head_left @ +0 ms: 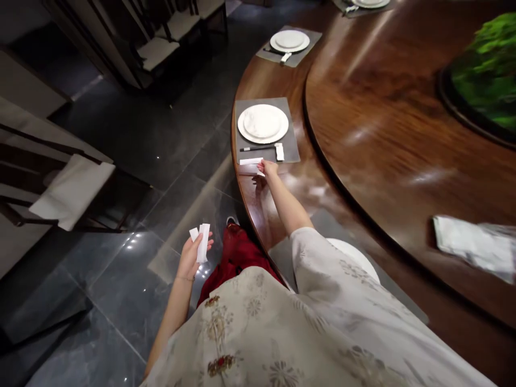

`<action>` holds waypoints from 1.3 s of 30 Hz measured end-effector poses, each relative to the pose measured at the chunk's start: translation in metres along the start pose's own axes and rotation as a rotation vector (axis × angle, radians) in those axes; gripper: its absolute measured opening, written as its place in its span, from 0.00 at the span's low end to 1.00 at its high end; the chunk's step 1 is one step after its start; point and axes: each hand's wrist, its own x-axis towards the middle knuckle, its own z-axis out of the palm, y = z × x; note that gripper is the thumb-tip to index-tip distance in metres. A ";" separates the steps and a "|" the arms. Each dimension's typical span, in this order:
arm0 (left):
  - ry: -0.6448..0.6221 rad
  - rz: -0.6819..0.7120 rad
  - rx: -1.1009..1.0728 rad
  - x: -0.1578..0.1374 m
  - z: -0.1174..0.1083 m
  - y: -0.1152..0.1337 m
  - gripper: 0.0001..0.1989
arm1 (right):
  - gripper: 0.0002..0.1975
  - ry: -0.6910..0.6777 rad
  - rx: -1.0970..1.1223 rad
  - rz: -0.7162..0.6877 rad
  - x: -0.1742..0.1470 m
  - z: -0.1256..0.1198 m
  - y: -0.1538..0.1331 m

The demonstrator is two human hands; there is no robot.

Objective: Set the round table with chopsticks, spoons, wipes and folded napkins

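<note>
My right hand (268, 168) pinches the right end of a slim white paper packet (250, 161) at the near edge of a grey placemat (292, 145). Just beyond it, dark chopsticks (258, 148) lie with their tips on a white rest (279, 151). Behind these sit two stacked white plates (263, 122). My left hand (191, 255), off the table's edge and over the floor, grips several similar white paper packets (203, 243), fanned out. What the packets contain is hidden.
The round wooden table (258, 75) carries a raised turntable (387, 129) with green foliage (489, 70) and a white plastic-wrapped bundle (471, 244). Another place setting (289, 41) lies farther along. A padded chair (74, 188) stands at left, and my sleeve partly covers a near plate (357, 258).
</note>
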 end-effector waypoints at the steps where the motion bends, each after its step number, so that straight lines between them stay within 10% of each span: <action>1: -0.010 -0.003 0.027 0.017 0.012 0.020 0.14 | 0.07 0.024 -0.011 0.020 0.018 0.012 -0.007; 6: -0.125 0.074 0.113 0.088 0.076 0.106 0.21 | 0.06 0.115 -0.104 0.086 0.072 0.032 -0.027; 10: -0.141 0.115 0.152 0.131 0.122 0.149 0.25 | 0.09 0.117 -0.195 0.042 0.051 0.029 -0.039; 17: -0.334 0.137 0.341 0.174 0.187 0.198 0.26 | 0.17 -0.768 -0.367 -0.164 -0.057 0.069 -0.094; 29: -0.664 -0.053 0.241 0.329 0.240 0.346 0.19 | 0.14 -0.570 -0.205 -0.429 0.031 0.170 -0.202; 39: -0.585 0.242 0.387 0.464 0.291 0.482 0.17 | 0.20 -0.422 -0.162 -0.357 0.147 0.299 -0.274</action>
